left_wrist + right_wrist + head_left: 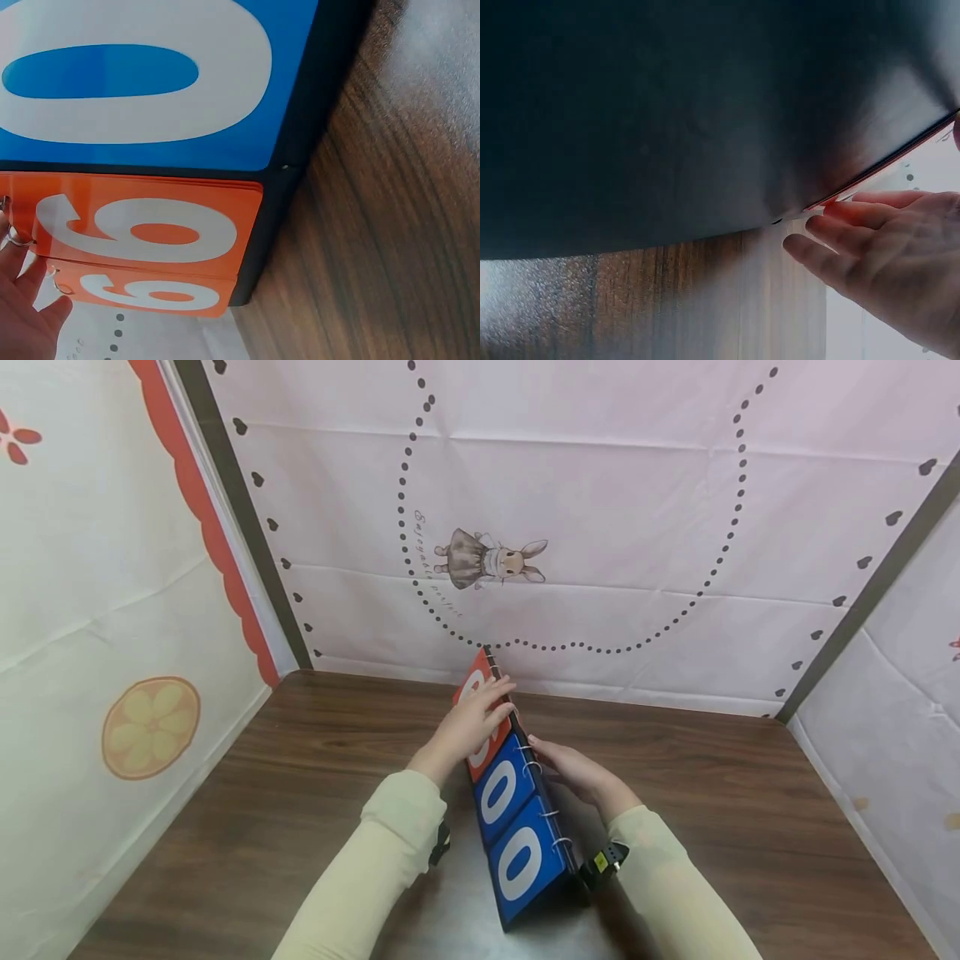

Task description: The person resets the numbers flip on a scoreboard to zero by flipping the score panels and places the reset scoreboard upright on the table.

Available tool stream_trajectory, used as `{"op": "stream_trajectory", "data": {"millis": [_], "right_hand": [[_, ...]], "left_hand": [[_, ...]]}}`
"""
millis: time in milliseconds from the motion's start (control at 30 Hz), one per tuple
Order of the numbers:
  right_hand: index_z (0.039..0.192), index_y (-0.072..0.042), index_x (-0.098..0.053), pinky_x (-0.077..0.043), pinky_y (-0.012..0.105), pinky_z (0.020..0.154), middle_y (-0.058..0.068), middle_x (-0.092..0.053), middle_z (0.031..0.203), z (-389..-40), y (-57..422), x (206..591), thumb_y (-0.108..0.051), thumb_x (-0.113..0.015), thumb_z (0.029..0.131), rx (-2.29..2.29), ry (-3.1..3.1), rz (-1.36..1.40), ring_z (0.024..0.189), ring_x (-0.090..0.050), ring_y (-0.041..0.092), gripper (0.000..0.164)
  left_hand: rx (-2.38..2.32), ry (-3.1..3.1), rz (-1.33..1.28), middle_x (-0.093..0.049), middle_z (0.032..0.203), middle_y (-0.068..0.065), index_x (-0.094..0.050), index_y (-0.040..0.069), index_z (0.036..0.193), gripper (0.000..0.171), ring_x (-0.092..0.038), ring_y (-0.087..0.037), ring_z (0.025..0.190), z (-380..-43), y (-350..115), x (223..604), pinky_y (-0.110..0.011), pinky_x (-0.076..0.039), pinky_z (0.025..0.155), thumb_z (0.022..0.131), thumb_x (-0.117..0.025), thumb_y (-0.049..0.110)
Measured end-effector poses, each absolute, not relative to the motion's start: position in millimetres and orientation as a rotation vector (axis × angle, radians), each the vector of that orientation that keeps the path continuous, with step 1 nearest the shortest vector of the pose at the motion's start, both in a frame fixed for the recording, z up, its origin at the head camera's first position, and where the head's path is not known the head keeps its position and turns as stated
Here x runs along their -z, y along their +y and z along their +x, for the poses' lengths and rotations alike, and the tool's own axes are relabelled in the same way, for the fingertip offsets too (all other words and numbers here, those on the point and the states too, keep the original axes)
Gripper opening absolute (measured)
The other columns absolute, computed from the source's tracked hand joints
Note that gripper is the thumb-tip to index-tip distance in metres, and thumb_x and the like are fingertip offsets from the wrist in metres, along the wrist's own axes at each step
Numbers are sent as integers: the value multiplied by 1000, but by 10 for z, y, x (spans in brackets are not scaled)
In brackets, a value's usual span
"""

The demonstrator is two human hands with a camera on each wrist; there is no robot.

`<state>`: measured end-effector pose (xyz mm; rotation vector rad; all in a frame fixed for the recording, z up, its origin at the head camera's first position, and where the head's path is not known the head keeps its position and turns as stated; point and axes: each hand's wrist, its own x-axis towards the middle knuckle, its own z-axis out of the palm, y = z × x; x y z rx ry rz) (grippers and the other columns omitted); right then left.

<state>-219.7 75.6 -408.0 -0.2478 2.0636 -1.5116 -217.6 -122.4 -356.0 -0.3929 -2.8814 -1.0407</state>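
Observation:
A tabletop flip scoreboard point(519, 862) stands like a tent on the table, two blue cards reading 0 near me and two red cards beyond, bound by metal rings along the top. My left hand point(467, 725) lies over the red cards at the top edge, fingers extended. In the left wrist view, the red card point(154, 232) carries a white looped digit, and the left fingertips are by its rings. On the other side, my right hand point(581, 775) is beside the dark back panel point(645, 135), its fingers stretched out; whether they touch the panel is hard to tell.
The scoreboard stands on a brown wood-grain table point(330, 760). A pale cloth wall point(600, 543) with a rabbit print rises at the table's far edge. Patterned cloth panels point(75, 610) border the left and right sides. A small black device point(604, 860) is on the right wrist.

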Motion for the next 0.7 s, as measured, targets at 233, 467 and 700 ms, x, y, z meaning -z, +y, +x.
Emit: {"op": "stream_trajectory", "data": {"millis": [233, 467, 700], "right_hand": [[139, -7, -42, -26, 59, 102, 15, -37, 143, -2196, 755, 4050, -56, -40, 92, 1487, 2086, -271, 134, -27, 35, 68], [142, -4, -34, -25, 57, 103, 19, -33, 145, -2221, 757, 4050, -60, -39, 90, 1555, 2024, -211, 135, -24, 36, 77], [142, -4, -33, -26, 57, 103, 21, -34, 143, -2246, 762, 4034, -59, -35, 92, 1556, 2010, -238, 133, -26, 37, 75]], "left_hand": [[1106, -2835, -485, -28, 150, 1, -40, 25, 141, 45, -15, -19, 139, -2181, -1234, 3582, -47, -10, 111, 97, -46, 32], [1153, -2869, -348, -31, 148, -2, -29, 22, 145, 56, -19, -33, 137, -2164, -1232, 3564, -58, -22, 104, 95, -48, 38], [1177, -2880, -324, -36, 146, 3, -25, 19, 145, 59, -17, -37, 137, -2160, -1229, 3538, -60, -22, 102, 95, -48, 41]]}}
